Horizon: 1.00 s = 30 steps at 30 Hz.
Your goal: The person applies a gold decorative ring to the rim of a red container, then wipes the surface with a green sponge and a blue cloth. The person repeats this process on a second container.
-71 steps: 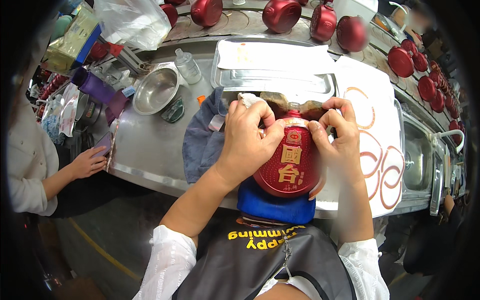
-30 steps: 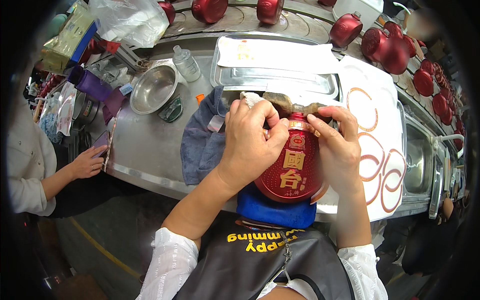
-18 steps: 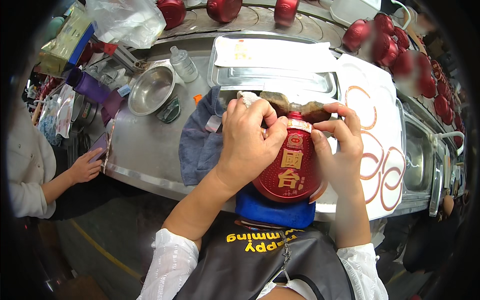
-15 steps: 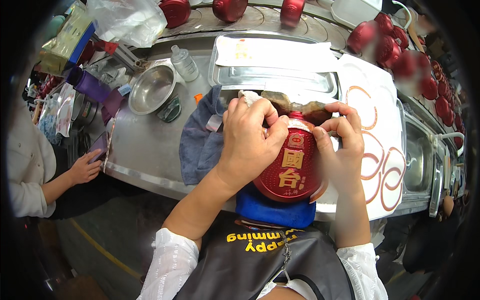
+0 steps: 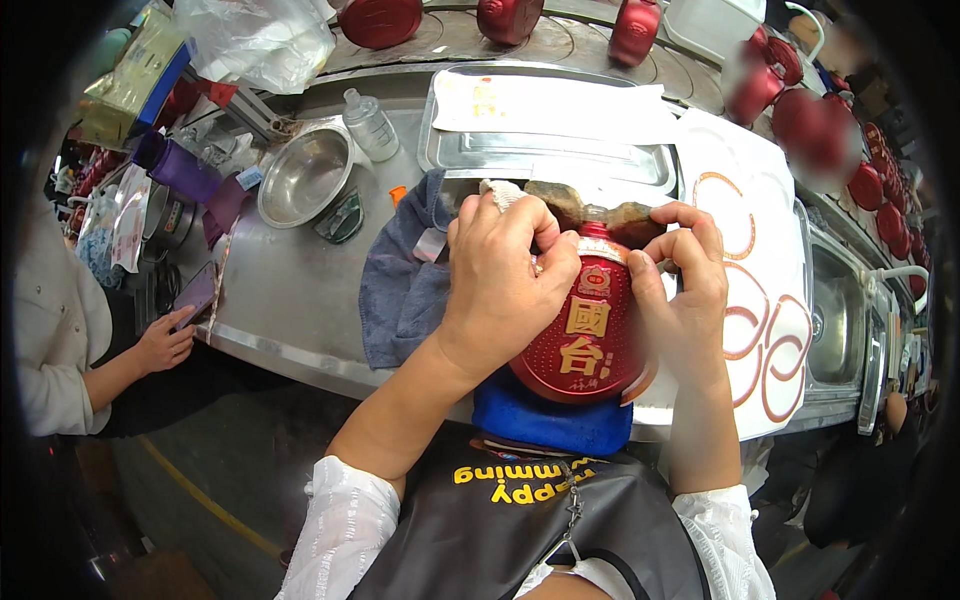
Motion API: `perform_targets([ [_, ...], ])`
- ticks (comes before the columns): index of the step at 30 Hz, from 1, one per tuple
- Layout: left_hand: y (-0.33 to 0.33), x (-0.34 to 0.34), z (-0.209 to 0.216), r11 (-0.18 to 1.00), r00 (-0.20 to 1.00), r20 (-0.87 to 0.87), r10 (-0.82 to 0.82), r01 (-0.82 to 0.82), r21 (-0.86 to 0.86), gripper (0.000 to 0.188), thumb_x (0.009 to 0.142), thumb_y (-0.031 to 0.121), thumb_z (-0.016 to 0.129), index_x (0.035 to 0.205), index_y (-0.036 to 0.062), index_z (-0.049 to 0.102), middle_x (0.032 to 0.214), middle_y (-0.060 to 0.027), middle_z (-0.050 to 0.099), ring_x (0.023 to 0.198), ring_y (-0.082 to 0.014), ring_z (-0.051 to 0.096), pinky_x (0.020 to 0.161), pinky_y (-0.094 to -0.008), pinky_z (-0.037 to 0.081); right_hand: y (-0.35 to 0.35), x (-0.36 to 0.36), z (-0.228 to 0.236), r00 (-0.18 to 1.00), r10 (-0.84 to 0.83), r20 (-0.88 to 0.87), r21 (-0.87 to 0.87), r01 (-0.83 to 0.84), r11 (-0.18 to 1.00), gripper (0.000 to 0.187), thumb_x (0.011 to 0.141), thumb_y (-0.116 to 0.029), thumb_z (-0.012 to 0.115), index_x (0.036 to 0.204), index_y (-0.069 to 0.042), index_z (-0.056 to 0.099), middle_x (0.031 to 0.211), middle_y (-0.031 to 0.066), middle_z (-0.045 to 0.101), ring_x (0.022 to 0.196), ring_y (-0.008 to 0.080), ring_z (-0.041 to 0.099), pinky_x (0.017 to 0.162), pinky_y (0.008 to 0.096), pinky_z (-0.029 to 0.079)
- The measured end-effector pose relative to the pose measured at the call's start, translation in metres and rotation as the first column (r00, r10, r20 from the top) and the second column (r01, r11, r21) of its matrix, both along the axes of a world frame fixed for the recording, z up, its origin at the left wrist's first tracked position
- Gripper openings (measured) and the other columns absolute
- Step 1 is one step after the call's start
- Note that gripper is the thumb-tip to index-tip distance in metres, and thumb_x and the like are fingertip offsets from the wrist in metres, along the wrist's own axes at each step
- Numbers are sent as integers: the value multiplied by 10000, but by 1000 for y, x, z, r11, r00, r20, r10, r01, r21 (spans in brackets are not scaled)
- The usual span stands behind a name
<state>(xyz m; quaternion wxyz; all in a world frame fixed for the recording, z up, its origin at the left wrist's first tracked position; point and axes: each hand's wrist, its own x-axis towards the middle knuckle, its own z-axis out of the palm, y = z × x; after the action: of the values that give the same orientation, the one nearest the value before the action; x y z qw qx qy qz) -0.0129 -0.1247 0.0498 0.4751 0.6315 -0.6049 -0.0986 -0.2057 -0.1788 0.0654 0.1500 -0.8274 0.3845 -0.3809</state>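
Note:
A red round-bodied bottle [image 5: 574, 345] with raised gold characters lies tilted with its neck away from me, its base on a blue pad [image 5: 550, 418]. A pale, shiny band [image 5: 603, 250] wraps the neck below the opening. My left hand [image 5: 510, 265] is closed in a pinch at the band's left end, and my right hand [image 5: 685, 265] pinches at its right end, thumb against the neck. Bits of whitish cloth [image 5: 503, 192] show beyond my left fingers; whether they hold it I cannot tell. A brown, stained support [image 5: 630, 222] sits behind the neck.
A blue-grey towel [image 5: 395, 290], steel bowl [image 5: 305, 178] and clear bottle [image 5: 370, 125] are at left. White sheets with orange rings [image 5: 745, 340] lie at right, near a sink [image 5: 835, 300]. Beyond the metal tray [image 5: 550, 160], red bottles [image 5: 510, 18] stand on a conveyor. A co-worker's hand [image 5: 165, 343] holds a phone.
The red bottles on the conveyor have shifted to the right. My hands and the bottle between them have barely moved. The co-worker's phone has tilted slightly.

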Motion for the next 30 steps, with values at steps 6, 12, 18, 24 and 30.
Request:
perform_targets([
  [6,0,1,0,1000,1000,5,-5,5,1,183,856,161,750,790,94,592,785,-93,587,854,-333,550,800,-473,413,0,0,0,1000,-7,1,25,7,1000,125,835,23,725,816,3,603,1202,162,624,941,202,639,735,297,526],
  [12,0,2,1,1000,1000,-2,-18,18,5,181,855,160,747,786,93,593,790,-98,591,852,-338,553,796,-474,417,0,0,-1,1000,-4,2,19,4,1000,122,834,25,723,815,2,604,1199,160,624,940,199,639,733,296,528],
  [18,0,2,1,1000,1000,-1,-16,16,10,185,848,161,748,780,96,589,785,-102,589,851,-339,556,793,-473,420,0,0,0,1000,-6,-1,27,6,1000,98,838,32,713,845,-3,622,1210,152,621,957,202,639,747,295,530],
  [24,1,-1,1,1000,999,40,15,-15,11,201,840,173,757,778,99,580,783,-101,589,852,-339,556,796,-473,420,1,5,1,998,64,30,-131,-60,990,333,792,91,722,1063,-96,779,1240,126,614,1180,297,579,914,383,531],
  [30,2,3,2,999,1000,-14,-5,6,39,215,841,183,761,763,90,583,773,-109,595,848,-341,562,793,-473,428,-4,3,2,980,164,-111,-233,-186,955,362,758,72,720,1055,-119,797,1250,127,616,1223,370,535,1014,459,482],
])
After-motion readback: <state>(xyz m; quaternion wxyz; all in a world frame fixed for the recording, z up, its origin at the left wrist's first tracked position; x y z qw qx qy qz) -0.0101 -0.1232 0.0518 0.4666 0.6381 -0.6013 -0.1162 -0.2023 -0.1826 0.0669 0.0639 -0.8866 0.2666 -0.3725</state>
